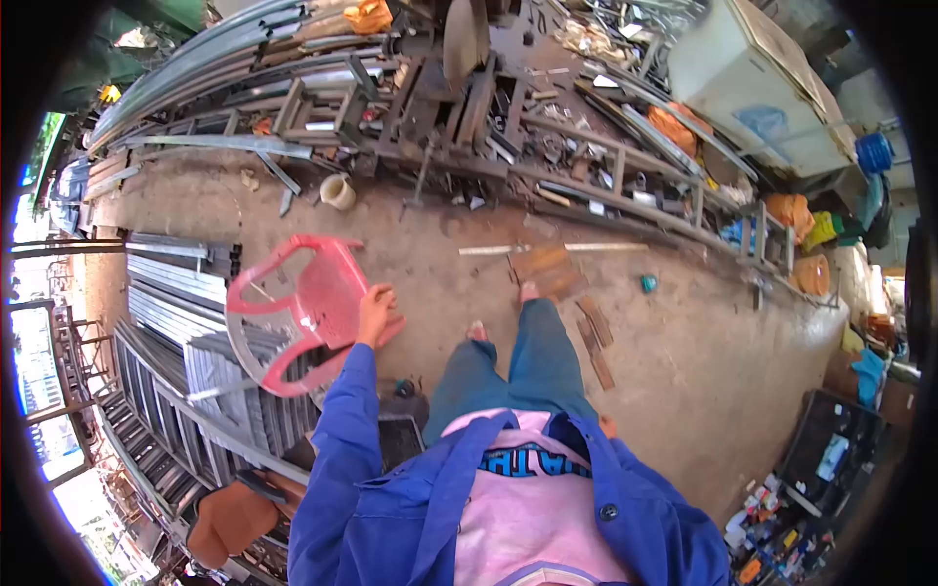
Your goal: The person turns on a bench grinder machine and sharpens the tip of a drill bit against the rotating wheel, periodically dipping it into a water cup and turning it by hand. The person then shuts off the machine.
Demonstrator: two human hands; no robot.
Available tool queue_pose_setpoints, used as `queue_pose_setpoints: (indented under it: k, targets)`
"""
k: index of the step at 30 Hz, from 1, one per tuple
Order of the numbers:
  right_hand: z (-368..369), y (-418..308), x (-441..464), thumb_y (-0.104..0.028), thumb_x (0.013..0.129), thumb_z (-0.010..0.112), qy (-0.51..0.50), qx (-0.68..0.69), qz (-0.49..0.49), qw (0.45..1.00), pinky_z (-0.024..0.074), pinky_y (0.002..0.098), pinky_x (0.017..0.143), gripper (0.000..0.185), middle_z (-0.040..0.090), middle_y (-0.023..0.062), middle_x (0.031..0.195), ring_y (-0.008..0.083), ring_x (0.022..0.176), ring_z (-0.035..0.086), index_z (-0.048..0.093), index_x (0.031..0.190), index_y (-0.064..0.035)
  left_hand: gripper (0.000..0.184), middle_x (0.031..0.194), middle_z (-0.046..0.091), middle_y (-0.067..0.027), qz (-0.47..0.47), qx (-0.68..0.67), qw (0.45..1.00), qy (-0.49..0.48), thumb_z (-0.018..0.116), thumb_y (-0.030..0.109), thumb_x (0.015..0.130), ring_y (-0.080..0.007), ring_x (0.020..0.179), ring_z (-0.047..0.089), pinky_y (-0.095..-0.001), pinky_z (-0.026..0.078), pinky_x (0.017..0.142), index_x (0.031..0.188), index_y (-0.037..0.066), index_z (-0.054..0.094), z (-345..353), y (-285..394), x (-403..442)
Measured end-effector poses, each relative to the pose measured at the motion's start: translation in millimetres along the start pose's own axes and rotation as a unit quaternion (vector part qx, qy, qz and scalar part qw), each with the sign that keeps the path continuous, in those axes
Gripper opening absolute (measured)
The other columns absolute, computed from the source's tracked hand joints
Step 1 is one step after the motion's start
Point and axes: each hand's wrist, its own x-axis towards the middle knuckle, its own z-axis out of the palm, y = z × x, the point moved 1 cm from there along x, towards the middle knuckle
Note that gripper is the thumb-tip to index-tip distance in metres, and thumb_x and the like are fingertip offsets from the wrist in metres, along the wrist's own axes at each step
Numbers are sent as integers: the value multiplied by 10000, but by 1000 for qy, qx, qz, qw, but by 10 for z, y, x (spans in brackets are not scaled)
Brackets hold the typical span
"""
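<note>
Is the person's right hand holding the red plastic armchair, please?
No, the left hand holds the red plastic armchair; the right hand is near the thigh.

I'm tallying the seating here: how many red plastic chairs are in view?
1: the red plastic chair with curved arms, held in the person's left hand, beside the stacked long grey metal bars. Others may be hidden from view.

Brown floor (684, 381), daylight (29, 361) at left
</note>
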Motion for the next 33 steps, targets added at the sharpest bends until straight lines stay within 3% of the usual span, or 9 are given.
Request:
queue_pose_setpoints:
  k: [7,11,12,13,18,26,29,31,33]
  targets:
    - [538,-747,2649,-330,919,701,4,-227,-50,973,574,465,868,428,756,290,991,379,985,749,744,1143,32,227,969,717,-16,130,65,989,38,649,171,1019,-111,813,670,-264,521,687,1204,54,709,897,2192,2019]
    - [82,-3173,4342,-348,923,724,13,-240,-57,969,580,471,758,413,757,257,903,353,855,757,750,1083,31,203,938,721,-31,56,8,998,26,629,204,1049,-117,801,685,-263,525,688,1175,66,711,1067,2789,3046]
    - [118,-4058,4349,-267,979,691,-45,-126,-21,991,494,408,499,255,684,105,724,218,561,645,715,1005,-15,203,920,721,-34,64,-6,998,26,609,231,1071,-120,786,690,-257,520,666,1132,62,704,1106,2980,3409]
    - [177,-4269,4958,-266,1014,661,-20,-77,-201,976,428,368,416,230,645,76,692,179,462,555,689,990,-39,208,899,714,-26,82,-13,996,27,603,236,1076,-114,766,683,-252,513,651,1117,57,699,1177,3257,3750]
    - [383,-7062,4982,-292,1071,601,-123,179,-168,962,306,262,380,201,530,4,642,94,438,435,592,978,-114,281,796,638,-18,248,-63,966,28,546,291,1106,-107,655,621,-226,462,564,1068,44,676,1485,4816,5434]
    - [1993,-7457,5473,-272,1086,585,-297,274,-162,900,307,250,381,187,554,42,681,121,445,445,590,1013,-100,314,813,691,-161,469,245,834,156,525,255,1078,-241,696,631,-394,493,641,1010,-22,657,1669,5937,7351]
    - [2508,-7424,5842,-256,1087,582,-342,265,-175,885,310,252,392,175,560,45,687,117,461,446,599,1020,-95,183,789,659,-194,436,-30,894,94,562,161,1017,-306,691,654,-412,493,625,980,16,666,1853,5912,7155]
    - [2786,-7421,6105,-248,1083,592,-349,267,-214,873,315,256,405,162,561,41,692,113,470,445,600,1029,-95,129,767,664,-182,586,472,566,337,658,95,837,-374,720,687,-440,521,587,954,51,687,1697,5972,7363]
    - [2940,-7508,6306,-219,1071,614,-365,280,-226,859,346,239,422,178,569,41,687,98,475,456,618,1016,-50,175,802,712,-181,551,549,474,414,686,130,818,-377,750,724,-441,558,588,982,79,717,1579,6262,7597]
